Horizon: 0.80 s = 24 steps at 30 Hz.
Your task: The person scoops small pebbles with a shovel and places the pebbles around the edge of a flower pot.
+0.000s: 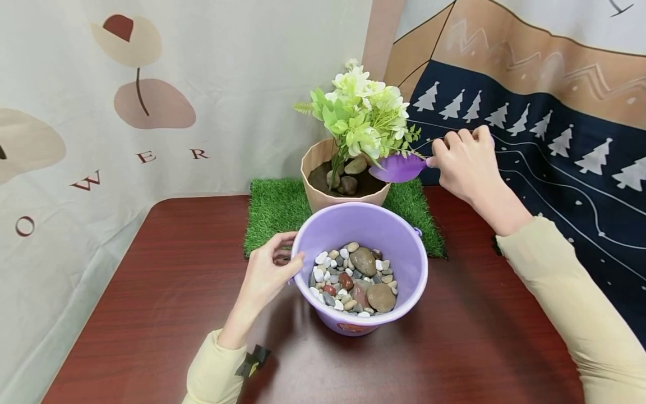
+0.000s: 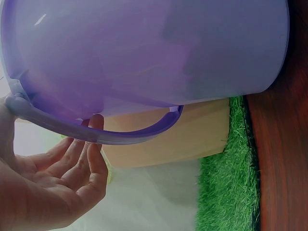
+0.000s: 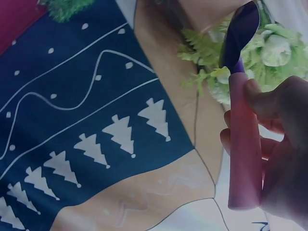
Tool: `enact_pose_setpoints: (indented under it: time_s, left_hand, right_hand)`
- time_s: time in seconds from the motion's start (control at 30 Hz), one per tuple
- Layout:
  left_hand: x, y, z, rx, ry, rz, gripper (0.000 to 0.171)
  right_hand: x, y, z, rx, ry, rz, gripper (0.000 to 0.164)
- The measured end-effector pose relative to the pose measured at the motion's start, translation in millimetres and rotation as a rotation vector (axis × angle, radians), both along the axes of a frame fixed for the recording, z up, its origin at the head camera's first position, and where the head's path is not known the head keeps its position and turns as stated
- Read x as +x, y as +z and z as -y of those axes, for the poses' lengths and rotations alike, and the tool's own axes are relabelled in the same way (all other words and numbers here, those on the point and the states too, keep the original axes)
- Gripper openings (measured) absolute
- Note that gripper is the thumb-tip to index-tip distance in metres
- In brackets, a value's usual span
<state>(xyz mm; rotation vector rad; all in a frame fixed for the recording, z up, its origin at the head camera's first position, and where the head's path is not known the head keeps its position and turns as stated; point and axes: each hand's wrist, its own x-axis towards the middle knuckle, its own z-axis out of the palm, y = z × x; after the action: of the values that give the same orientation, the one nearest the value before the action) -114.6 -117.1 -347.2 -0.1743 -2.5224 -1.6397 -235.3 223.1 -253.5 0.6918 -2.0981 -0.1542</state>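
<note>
My left hand (image 1: pixel 264 275) holds the left rim of a purple bucket (image 1: pixel 363 227), thumb at the edge and fingers along the outside. In the left wrist view its fingertips touch the bucket's hanging handle (image 2: pixel 115 135). Small pebbles (image 1: pixel 335 275) and a few larger stones (image 1: pixel 381 298) lie inside. With my right hand (image 1: pixel 466 165) I grip the pink handle (image 3: pixel 245 144) of a small purple trowel (image 1: pixel 398 168). Its blade hangs over the right rim of a beige flowerpot (image 1: pixel 370 198). Dark soil (image 1: pixel 321 175), several stones (image 1: pixel 348 184) and white-green flowers (image 1: pixel 363 112) fill the pot. The blade's contents cannot be seen.
Under the pot lies a green artificial grass mat (image 1: pixel 277 207), at the back of a dark red wooden table (image 1: pixel 176 303). The bucket stands in front of the pot. Behind hang a pale printed cloth (image 1: pixel 222 84) and a dark tree-patterned cloth (image 1: pixel 545 157).
</note>
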Motion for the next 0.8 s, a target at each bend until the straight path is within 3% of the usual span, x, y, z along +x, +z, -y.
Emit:
enact_pose_setpoints:
  time_s: [0.2,0.47,0.67,0.8]
  left_hand:
    - [0.3,-0.2,0.5,-0.001,0.006,-0.005,0.039]
    - [-0.3,0.6,0.2,0.006,0.003,0.001,0.040]
    - [-0.1,0.4,-0.1,0.007,0.003,0.003,0.040]
    - [0.0,0.5,-0.2,0.007,0.001,0.006,0.040]
  right_hand:
    - [21.3,-2.6,3.8,0.011,0.088,-0.023,0.036]
    - [45.9,-5.3,21.7,0.061,0.345,-0.136,0.025]
    - [62.1,-9.0,34.9,0.257,0.424,-0.138,0.021]
    - [71.9,-11.7,42.6,0.455,0.385,-0.120,0.024]
